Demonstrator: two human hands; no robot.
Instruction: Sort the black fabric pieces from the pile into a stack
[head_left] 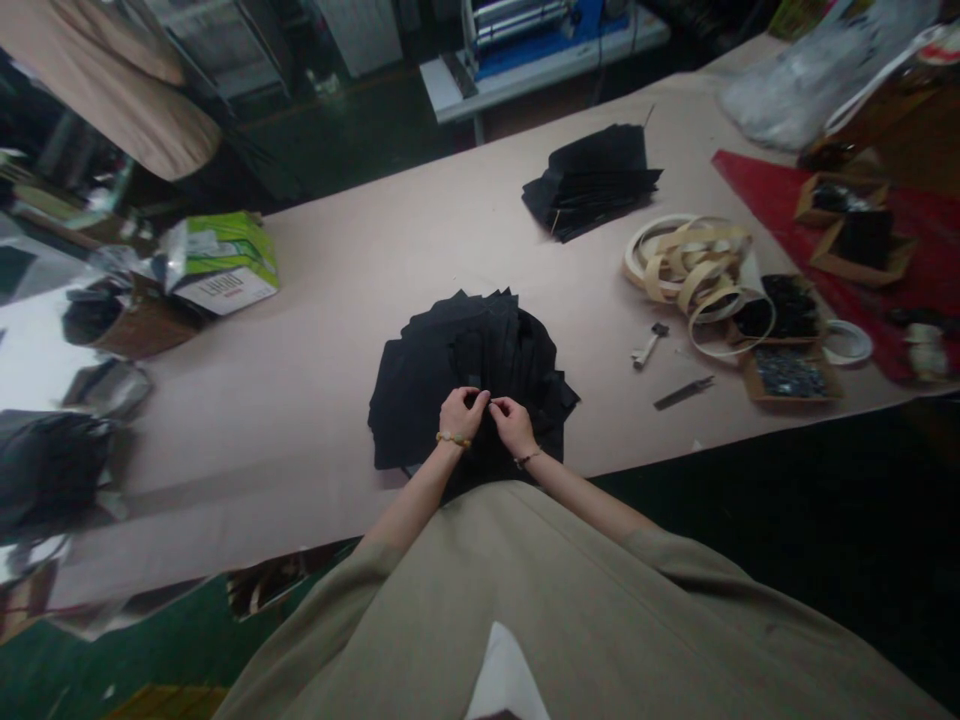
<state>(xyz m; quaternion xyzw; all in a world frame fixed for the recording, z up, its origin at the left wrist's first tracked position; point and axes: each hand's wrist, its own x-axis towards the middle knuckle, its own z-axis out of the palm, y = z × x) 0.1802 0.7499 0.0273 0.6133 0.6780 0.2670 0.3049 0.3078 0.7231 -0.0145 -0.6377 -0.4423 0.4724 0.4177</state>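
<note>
A fanned pile of black fabric pieces [420, 400] lies on the table right in front of me. Over its near middle, my left hand [460, 412] is closed, thumb and index finger pinching the edge of a black piece. My right hand [514, 426] is closed in a pinch close beside it, fingertips almost touching the left ones at the same piece. The exact spot between the fingertips is too small and dark to make out in detail. Both wrists wear bracelets.
Another black stack [592, 185] sits toward the far edge. To the right are coiled beige strips [686, 260], a small tool [649, 345], a dark flat tool [684, 392] and a box of small metal parts [793, 373]. A green-white carton [225, 262] stands left; a person [120, 90] is beyond.
</note>
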